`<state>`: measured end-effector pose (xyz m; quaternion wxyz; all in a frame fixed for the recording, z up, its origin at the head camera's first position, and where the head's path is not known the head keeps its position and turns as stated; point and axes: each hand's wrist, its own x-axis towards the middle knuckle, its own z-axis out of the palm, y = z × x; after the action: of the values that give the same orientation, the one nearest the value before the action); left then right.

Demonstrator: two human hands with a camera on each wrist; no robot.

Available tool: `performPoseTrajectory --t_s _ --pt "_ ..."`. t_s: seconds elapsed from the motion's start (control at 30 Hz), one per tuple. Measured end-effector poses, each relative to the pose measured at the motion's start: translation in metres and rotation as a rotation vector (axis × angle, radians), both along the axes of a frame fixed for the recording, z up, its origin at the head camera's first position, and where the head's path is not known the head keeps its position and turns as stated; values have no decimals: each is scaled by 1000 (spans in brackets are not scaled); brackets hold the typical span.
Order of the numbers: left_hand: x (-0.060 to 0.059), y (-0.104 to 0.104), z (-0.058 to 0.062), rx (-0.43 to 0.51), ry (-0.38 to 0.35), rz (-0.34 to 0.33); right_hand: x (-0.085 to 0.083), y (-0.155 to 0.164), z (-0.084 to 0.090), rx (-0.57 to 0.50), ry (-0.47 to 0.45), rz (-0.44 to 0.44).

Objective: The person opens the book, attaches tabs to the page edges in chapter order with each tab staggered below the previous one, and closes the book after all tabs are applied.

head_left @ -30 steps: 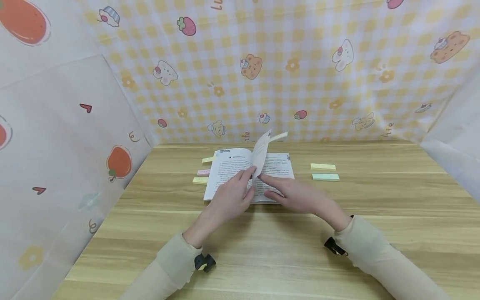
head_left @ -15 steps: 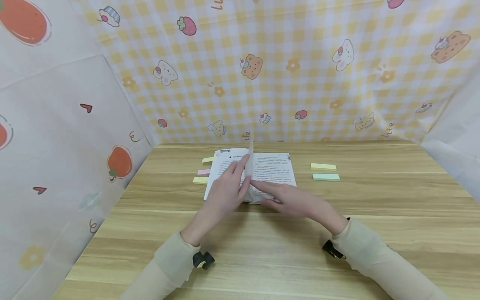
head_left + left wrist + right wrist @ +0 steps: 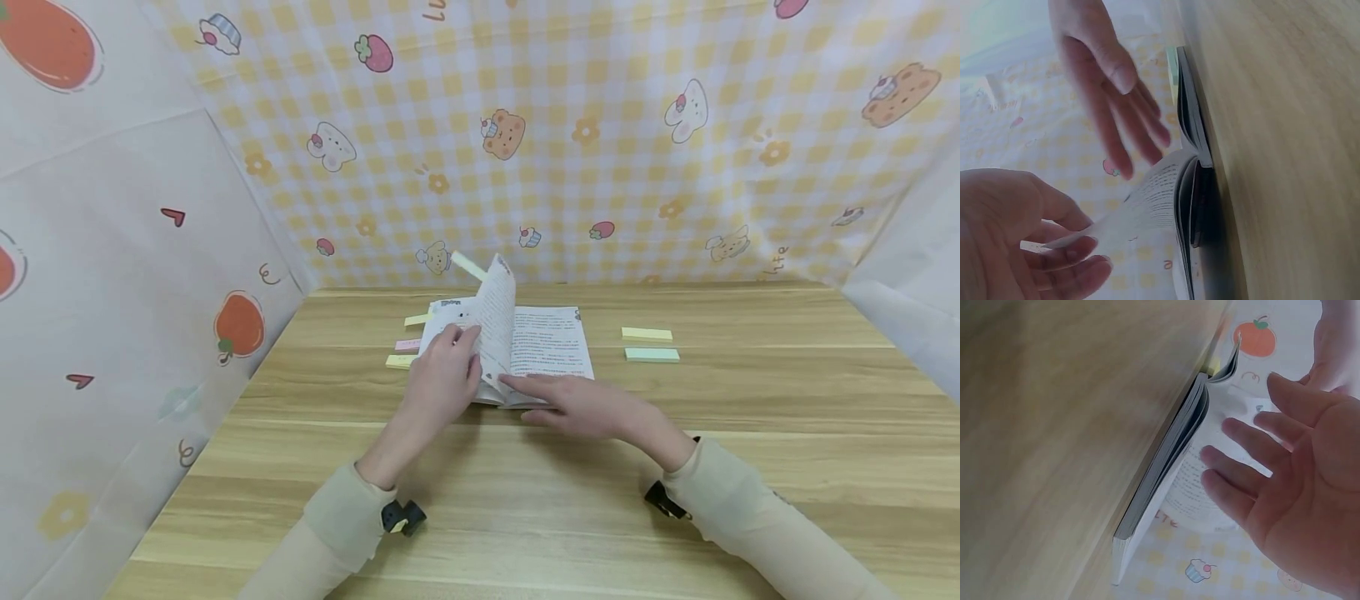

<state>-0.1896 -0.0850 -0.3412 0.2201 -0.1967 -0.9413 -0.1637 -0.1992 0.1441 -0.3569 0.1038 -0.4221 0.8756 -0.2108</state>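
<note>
Head view. I see the book (image 3: 517, 346) lying open at the middle of the table (image 3: 570, 500), towards the far edge. My left hand (image 3: 442, 379) rests on the left-hand leaf, fingers curled against a raised page (image 3: 497, 321) that stands nearly upright with a pale tab (image 3: 468, 265) at its top corner. My right hand (image 3: 581, 404) lies low at the book's near edge, fingers straight and close together, forefinger tip touching the lower right-hand leaf. Both forearms in beige sleeves angle inward. Three sticky tabs (image 3: 405, 342) show beside the book's left edge; two note pads (image 3: 648, 344), yellow and green, lie well apart to its right. Table is light wood; checked cartoon cloth (image 3: 600, 142) hangs behind, white printed cloth at the sides.

Left wrist view. The left hand (image 3: 1019, 240) pinches the page (image 3: 1141, 209) between thumb and fingertips, which the head view hides. The right hand (image 3: 1110, 87) hovers beyond, fingers straight. The book's spine edge (image 3: 1194, 187) sits flat on the wood.

Right wrist view. The right hand (image 3: 1291, 487) shows fingers straight and slightly spread over the leaf. The stacked page block (image 3: 1166, 462) shows here; image blurred.
</note>
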Motion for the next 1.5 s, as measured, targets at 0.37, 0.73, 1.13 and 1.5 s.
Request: performPoseTrajectory --t_s 0.37,0.73,1.13,1.5 --pt "-3 -8 1 -95 -194 130 -2 3 -4 47 -65 -36" --pt "-8 -17 -3 -141 -267 215 -4 6 -2 71 -96 -41" --pt "-15 -24 -9 -230 -419 250 -7 12 -1 82 -110 -38" --pt "-18 -24 -14 -263 -483 267 -14 25 3 136 -147 -103"
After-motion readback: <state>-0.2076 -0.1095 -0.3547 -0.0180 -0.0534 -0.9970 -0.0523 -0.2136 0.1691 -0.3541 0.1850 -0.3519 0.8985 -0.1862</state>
